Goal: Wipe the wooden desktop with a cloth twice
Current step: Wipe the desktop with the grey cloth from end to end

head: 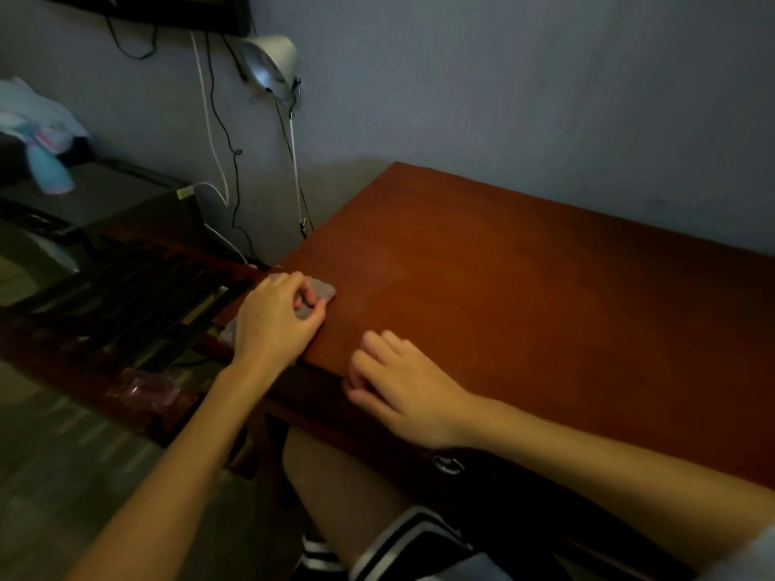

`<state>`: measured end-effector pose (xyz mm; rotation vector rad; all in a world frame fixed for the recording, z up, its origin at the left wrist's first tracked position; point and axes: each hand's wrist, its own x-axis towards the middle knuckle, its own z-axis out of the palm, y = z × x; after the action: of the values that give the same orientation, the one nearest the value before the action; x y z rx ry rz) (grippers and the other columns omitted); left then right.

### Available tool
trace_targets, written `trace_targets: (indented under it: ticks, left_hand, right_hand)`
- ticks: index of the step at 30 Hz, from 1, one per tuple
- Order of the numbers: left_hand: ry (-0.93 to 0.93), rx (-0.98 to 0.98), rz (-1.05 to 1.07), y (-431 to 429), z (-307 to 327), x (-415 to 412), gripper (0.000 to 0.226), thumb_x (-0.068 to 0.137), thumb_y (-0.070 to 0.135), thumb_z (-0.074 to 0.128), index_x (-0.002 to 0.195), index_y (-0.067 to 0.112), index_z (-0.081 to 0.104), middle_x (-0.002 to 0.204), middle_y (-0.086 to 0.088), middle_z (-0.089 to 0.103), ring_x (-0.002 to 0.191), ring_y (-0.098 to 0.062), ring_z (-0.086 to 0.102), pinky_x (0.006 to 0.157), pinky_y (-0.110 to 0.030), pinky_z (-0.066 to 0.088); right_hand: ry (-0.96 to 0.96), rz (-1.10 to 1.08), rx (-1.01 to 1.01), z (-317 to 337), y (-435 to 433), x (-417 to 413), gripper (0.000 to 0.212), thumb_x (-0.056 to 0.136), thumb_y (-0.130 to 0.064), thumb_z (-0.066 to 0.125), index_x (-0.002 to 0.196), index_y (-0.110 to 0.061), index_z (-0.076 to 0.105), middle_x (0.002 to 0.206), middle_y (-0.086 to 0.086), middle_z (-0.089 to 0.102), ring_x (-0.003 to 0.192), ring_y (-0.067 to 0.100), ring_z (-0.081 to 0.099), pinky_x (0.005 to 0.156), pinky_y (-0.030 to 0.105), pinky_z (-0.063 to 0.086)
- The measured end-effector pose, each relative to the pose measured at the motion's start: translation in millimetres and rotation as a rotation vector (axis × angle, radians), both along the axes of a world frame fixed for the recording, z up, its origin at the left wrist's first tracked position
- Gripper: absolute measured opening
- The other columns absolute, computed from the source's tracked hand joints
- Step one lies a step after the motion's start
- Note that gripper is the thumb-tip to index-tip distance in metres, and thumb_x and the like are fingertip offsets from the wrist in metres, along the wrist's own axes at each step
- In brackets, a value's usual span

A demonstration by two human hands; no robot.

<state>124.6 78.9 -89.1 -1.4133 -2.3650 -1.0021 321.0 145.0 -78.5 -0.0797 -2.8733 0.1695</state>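
Cloth (pixel 315 296) sits at the near-left corner of the wooden desktop (pixel 524 295), gripped under the left hand (pixel 274 318) with curled fingers. Right hand (pixel 402 383) rests loose-fingered on the front edge, blurred, apparently holding nothing. Best to press flat and sweep long overlapping strokes rightward.

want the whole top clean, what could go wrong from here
The left hand grips the small grey cloth bunched at the left corner of the reddish-brown wooden desktop, so strokes may miss strips.
The silver desk lamp and dark cables sit by the far left corner; a far stroke could snag them.
The right hand rests on the near edge; that patch might go unwiped.
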Motion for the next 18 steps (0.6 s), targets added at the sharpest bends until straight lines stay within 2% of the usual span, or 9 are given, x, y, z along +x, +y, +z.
trace_targets:
  ticks: [2,5,8,11,14,16,18]
  left_hand:
    - [-0.007,-0.004,-0.003,-1.3,0.0,0.5,0.019,0.081,0.027,0.065,0.072,0.023,0.049,0.068,0.007,0.044,0.068,-0.011,0.043,0.055,-0.026,0.027]
    - [-0.011,-0.008,0.002,-1.1,0.3,1.7,0.021,0.079,0.028,0.067,0.071,0.022,0.049,0.069,0.011,0.041,0.071,-0.010,0.042,0.056,-0.026,0.026]
    - [0.001,-0.012,0.004,-1.3,1.7,1.8,0.022,0.077,0.026,0.069,0.070,0.020,0.049,0.068,0.015,0.037,0.072,-0.009,0.040,0.058,-0.026,0.026]
    - [-0.001,-0.030,-0.019,-1.7,4.0,1.6,0.022,0.078,0.026,0.068,0.070,0.020,0.048,0.070,0.013,0.039,0.074,-0.011,0.042,0.059,-0.026,0.026]
    - [0.003,-0.072,0.043,-3.3,5.5,-1.8,0.024,0.078,0.033,0.066,0.075,0.019,0.047,0.078,0.006,0.046,0.080,-0.014,0.045,0.062,-0.026,0.027]
    - [0.002,-0.114,0.173,-7.2,5.6,-9.5,0.026,0.079,0.037,0.066,0.082,0.018,0.048,0.087,0.000,0.050,0.087,-0.019,0.047,0.067,-0.030,0.034]
    - [0.000,-0.134,0.263,-9.8,6.1,-18.7,0.030,0.079,0.037,0.066,0.088,0.013,0.051,0.094,-0.007,0.054,0.093,-0.026,0.050,0.075,-0.037,0.040]
  right_hand:
    - [-0.007,-0.055,-0.030,0.8,25.8,24.9,0.027,0.094,-0.043,0.035,0.090,-0.019,0.048,0.095,0.003,0.045,0.086,0.021,0.042,0.077,0.035,0.031]
    - [-0.032,-0.307,0.012,2.6,92.9,42.8,0.046,0.091,-0.052,0.023,0.093,-0.014,0.051,0.096,0.004,0.045,0.088,0.022,0.042,0.084,0.037,0.035]
    - [-0.099,-0.516,-0.007,7.5,155.1,26.2,0.030,0.099,-0.043,0.033,0.094,-0.016,0.047,0.096,0.000,0.040,0.089,0.017,0.039,0.089,0.041,0.040]
    - [-0.099,-0.586,-0.011,11.8,174.9,-28.3,0.024,0.101,-0.036,0.036,0.100,-0.014,0.046,0.105,0.005,0.043,0.097,0.020,0.041,0.091,0.034,0.037]
    - [-0.098,-0.511,0.017,13.0,141.1,-80.8,0.028,0.100,-0.035,0.036,0.107,-0.010,0.048,0.116,0.011,0.045,0.106,0.026,0.043,0.089,0.036,0.035]
    - [-0.091,-0.320,0.068,8.7,91.5,-93.0,0.029,0.099,-0.033,0.038,0.109,-0.008,0.049,0.117,0.011,0.045,0.106,0.028,0.043,0.090,0.039,0.035]
    - [-0.055,-0.067,0.075,4.8,35.5,-82.7,0.024,0.098,-0.032,0.040,0.106,-0.011,0.050,0.112,0.009,0.045,0.098,0.025,0.042,0.084,0.040,0.036]
